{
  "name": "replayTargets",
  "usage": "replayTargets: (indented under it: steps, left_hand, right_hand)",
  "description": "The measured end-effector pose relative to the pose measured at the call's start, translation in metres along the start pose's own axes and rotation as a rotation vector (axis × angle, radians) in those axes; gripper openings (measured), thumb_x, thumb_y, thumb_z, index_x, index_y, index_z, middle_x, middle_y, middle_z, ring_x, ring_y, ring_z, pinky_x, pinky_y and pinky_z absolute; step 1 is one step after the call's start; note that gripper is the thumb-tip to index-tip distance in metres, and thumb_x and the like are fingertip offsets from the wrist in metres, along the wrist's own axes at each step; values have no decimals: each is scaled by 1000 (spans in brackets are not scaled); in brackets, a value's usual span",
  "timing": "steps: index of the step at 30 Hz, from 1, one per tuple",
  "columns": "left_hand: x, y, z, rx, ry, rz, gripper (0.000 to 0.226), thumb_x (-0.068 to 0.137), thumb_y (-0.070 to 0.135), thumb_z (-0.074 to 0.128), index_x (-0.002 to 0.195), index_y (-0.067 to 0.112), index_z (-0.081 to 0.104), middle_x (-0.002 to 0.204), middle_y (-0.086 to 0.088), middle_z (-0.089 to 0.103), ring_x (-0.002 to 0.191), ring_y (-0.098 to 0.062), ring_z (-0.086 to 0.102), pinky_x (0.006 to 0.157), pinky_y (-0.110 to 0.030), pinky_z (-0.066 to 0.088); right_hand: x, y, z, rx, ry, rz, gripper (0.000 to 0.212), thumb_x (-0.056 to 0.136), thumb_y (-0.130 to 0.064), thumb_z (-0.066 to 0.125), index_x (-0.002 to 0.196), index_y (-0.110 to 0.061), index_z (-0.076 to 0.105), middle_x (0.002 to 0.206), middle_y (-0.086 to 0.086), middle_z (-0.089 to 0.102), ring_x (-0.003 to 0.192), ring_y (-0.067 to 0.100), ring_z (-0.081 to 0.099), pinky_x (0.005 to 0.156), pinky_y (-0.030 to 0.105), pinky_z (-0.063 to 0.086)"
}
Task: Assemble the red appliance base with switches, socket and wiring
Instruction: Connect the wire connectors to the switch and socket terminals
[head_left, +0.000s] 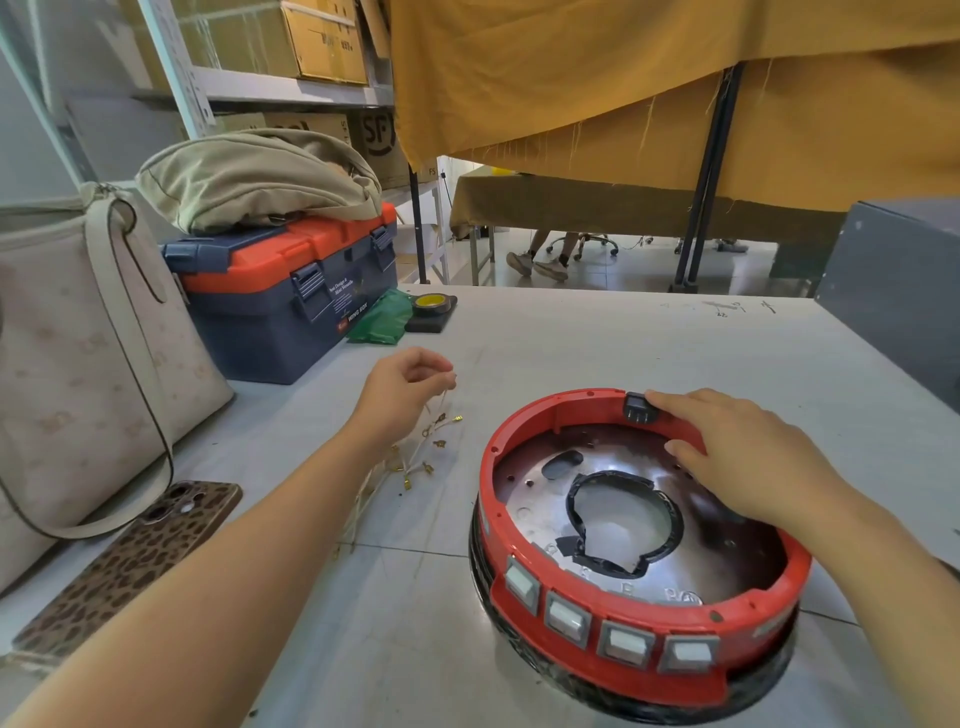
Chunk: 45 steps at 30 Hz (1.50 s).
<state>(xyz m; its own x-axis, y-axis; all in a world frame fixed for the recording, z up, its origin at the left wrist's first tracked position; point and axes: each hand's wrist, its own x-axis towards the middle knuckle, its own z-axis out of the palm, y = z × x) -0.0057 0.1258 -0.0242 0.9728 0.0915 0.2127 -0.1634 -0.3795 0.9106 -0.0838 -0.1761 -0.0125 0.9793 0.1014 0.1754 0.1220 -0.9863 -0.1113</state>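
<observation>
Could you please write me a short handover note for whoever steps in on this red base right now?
Left hand: pinching one wire and lifting it from the loose bundle of wires on the table, left of the base.
Right hand: resting on the far rim of the red base, fingers against the black socket set in that rim.
Done: four switches sit in the near wall; the socket appears to be in its slot.
Left: no wire is connected yet; the wiring to the switches and socket remains.
</observation>
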Motion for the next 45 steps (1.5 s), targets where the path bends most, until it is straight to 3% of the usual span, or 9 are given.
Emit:
replayTargets:
  steps: [3,7,16,24,33,40,45]
  left_hand:
    - [-4,12,3,-106,10,77,12,83,7,67,91,16,66,88,-9,70,77,-13,64,75,-23,51]
    - [-7,29,10,-169,12,160,14,84,3,65,89,16,67,81,-5,71,74,-9,68,71,-16,54]
    - [-11,25,12,-130,26,85,12,85,4,63,92,13,67,90,-13,71,91,-28,67,83,-39,55]
    - [-8,13,-1,-84,48,117,22,87,4,61,94,22,69,87,-3,69,81,-15,64,73,-22,55]
    - [-10,-2,-17,22,113,146,12,81,10,70,86,21,68,85,-1,72,82,-18,68,82,-39,56]
    - [-14,-10,-17,-99,141,159,10,82,1,68,81,11,65,86,2,74,87,-10,70,82,-25,55]
    - [-17,-10,-11,-136,127,125,12,83,1,66,80,13,64,89,0,74,88,-9,70,83,-26,53]
  right_hand:
    - [0,0,0,5,1,0,54,97,-34,45,146,-44,24,141,-12,41,120,22,49,87,34,45]
    - [-1,0,0,13,1,0,54,96,-34,46,145,-43,25,141,-11,42,121,22,49,87,35,45]
    - [0,0,1,21,9,-2,54,97,-34,45,146,-43,25,141,-11,42,119,21,49,84,33,43]
    - [-1,1,1,29,13,-5,54,96,-34,46,145,-44,25,140,-11,43,119,21,50,85,33,46]
    - [-1,1,0,20,5,-3,54,96,-35,46,145,-44,25,141,-12,41,121,21,49,88,34,46]
    - [-2,0,-1,15,-2,-3,54,96,-35,46,145,-44,24,141,-12,42,121,21,48,89,34,46]
    - [-2,-2,-2,19,-2,-4,55,96,-35,46,145,-44,24,141,-12,41,121,21,49,89,34,45]
